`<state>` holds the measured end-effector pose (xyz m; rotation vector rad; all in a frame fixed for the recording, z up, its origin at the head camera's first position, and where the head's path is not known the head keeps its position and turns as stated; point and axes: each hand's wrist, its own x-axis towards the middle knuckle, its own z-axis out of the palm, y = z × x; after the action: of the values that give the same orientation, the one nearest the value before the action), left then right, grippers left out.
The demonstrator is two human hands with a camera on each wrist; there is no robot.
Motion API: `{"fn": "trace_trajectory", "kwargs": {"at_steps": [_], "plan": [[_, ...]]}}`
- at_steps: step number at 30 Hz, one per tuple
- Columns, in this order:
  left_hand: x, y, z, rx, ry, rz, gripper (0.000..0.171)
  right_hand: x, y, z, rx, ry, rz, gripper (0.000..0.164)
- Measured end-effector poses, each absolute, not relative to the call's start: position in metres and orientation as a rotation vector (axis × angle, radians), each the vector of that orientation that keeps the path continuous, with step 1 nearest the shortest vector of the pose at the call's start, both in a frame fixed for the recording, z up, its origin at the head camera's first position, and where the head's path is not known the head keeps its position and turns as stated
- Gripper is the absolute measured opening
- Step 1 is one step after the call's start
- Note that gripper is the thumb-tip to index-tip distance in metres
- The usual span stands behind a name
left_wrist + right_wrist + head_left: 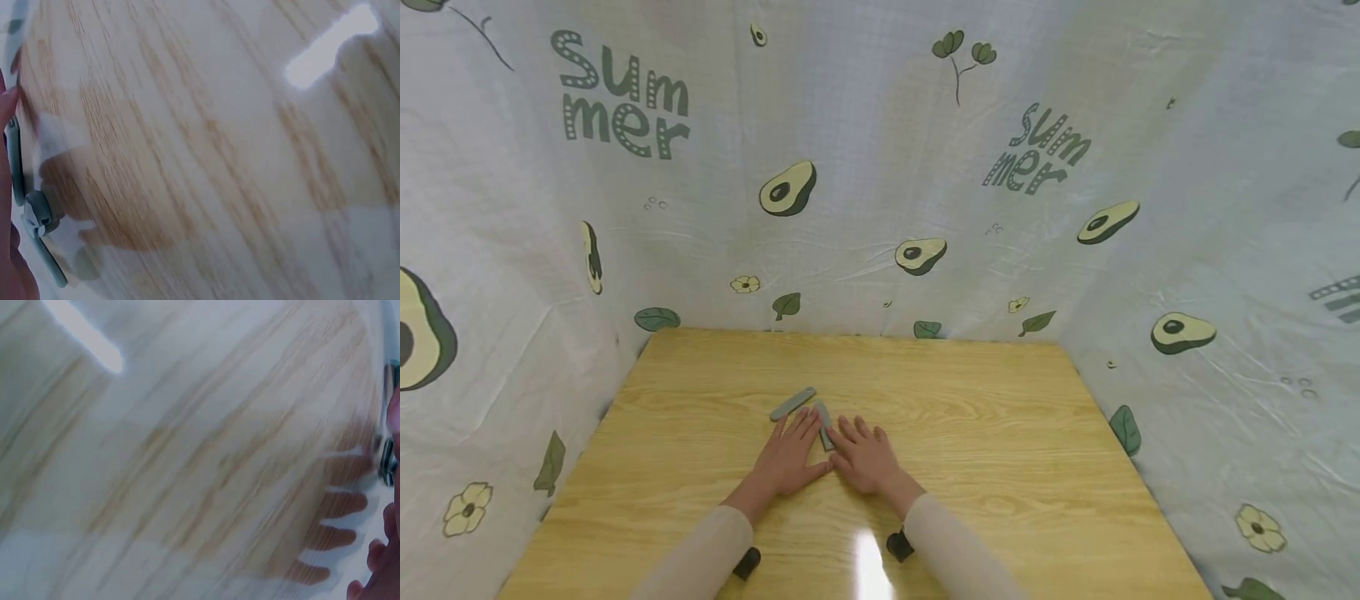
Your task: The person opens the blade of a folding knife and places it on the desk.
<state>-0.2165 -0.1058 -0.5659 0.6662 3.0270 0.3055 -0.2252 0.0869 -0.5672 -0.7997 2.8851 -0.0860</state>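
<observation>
Two slim grey-green pieces at left of centre on the tabletop [1000,433]: left piece [792,403] slants away to the far right, right piece [823,413] runs from near its far tip back toward the body. Can't confirm from the head view whether they're joined; left wrist view shows a joint-like lump [39,209] between two thin arms, so could be one hinged item. Left hand [786,458] lies with fingers stretched forward, tips at or just beside both pieces. Right hand [863,458] fingers fanned, index side against the right piece, thumbs nearly meeting at its near end. Both grips wide, nothing pinched that I can make out; exact contact cut off at the edges of both wrist views. My read: hands straddle the right piece to steady it or square it up, flat fingers for light pressure. In the way: the hands hide part of the pieces' edges. Around: black wrist units [747,563] under pale sleeves [700,550], bright glare [868,558] between the forearms, avocado-print cloth [865,125] closing off far, left and right sides
</observation>
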Motion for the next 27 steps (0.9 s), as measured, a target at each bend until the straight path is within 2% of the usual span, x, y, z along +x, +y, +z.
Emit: {"fn": "trace_trajectory", "kwargs": {"at_steps": [16,27], "plan": [[-0.216,-0.104,-0.563,0.708,2.951,0.218,0.084,-0.221,0.103,-0.561,-0.883,2.872,-0.031,0.056],[-0.205,-0.091,-0.566,0.687,3.013,0.333,0.081,-0.222,0.091,-0.561,-0.688,2.946,-0.28,0.052]]}}
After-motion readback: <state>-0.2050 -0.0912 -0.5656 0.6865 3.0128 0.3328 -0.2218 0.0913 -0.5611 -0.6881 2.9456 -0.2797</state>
